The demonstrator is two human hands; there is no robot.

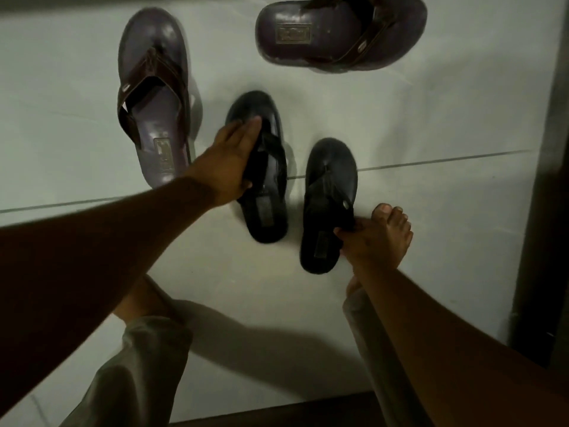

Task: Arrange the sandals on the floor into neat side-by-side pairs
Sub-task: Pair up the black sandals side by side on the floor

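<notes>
So, we've got left hand [229,155] wrapped round strap of one black sandal [261,167], right hand [363,241] pinching strap of other black sandal [331,204], both on floor [431,134]. Gap between them, heels uneven. Brown sandal [154,97] just past left hand, second brown sandal [340,32] lying sideways further out. Risk we see: sliding left one over could bump brown one.

Person: bare forearms [101,238], no sleeves; bare feet [391,232]; loose grey-green trousers [147,359], cuffs bunched at ankles.
</notes>
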